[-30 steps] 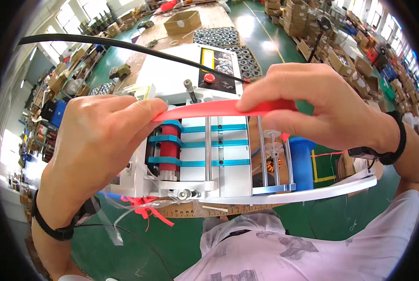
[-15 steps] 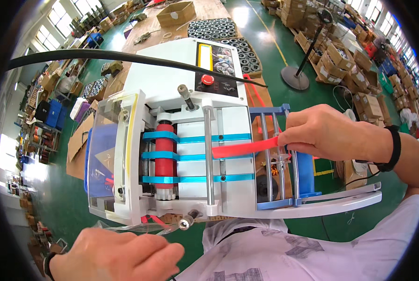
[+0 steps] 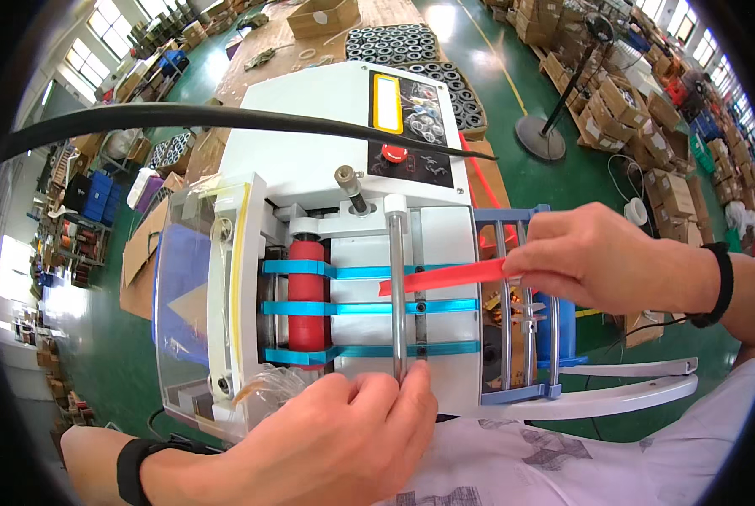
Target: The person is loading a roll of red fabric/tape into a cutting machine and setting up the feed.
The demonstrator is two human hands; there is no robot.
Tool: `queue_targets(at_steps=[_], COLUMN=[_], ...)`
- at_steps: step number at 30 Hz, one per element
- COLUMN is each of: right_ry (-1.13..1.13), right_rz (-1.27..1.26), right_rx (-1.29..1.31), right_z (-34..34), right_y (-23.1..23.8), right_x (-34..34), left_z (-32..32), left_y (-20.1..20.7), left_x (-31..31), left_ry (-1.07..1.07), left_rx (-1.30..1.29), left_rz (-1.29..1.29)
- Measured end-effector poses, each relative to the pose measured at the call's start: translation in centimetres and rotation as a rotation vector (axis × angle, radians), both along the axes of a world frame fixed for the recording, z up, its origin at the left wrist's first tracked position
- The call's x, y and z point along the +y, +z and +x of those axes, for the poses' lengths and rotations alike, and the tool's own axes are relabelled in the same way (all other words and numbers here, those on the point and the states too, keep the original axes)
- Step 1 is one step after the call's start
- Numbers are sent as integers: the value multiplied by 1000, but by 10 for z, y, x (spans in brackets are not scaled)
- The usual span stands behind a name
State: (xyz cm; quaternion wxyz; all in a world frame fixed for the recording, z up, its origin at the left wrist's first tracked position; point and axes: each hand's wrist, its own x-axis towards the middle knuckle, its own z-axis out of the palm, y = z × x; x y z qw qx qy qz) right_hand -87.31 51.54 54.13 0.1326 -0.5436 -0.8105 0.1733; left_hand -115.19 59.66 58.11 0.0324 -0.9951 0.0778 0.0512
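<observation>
A flat red strip is pinched by its right end in my right hand. The strip lies across the white feed bed of a white machine, and its left end passes under an upright-looking steel rod. At the rod's near end my left hand is closed, fingertips on the rod; the hand covers the fitting there. Crumpled clear plastic sits beside that hand. Left of the rod, blue guide bars lead over a red roller.
A black cable crosses over the machine. A clear cover encloses its left end. The control panel has a red stop button. A blue roller frame stands at the right. Behind lie trays of black rings and a cardboard box.
My left hand has come up and right from below the machine to the rod's near end. The strip's left end now reaches under the rod; the view has shifted slightly.
</observation>
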Motion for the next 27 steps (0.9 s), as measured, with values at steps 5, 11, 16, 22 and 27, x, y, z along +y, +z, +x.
queue_targets(at_steps=[5, 11, 16, 22, 27], right_ry=[36, 108, 164, 274, 268], right_rz=[4, -56, -177, -145, -129], right_rx=[-12, -101, -217, -393, -394], right_z=[-16, -30, -36, -38, -39], right_y=[-3, -1, 5, 5, 4], right_x=[4, 20, 32, 41, 39], left_z=[8, 10, 11, 20, 29], left_y=[-7, -3, 8, 20, -4], left_x=[8, 12, 23, 31, 38], left_ry=[-22, -70, -108, -108, -159], left_rx=[-7, 150, 158, 336, 269], left_rz=[21, 35, 77, 31, -81])
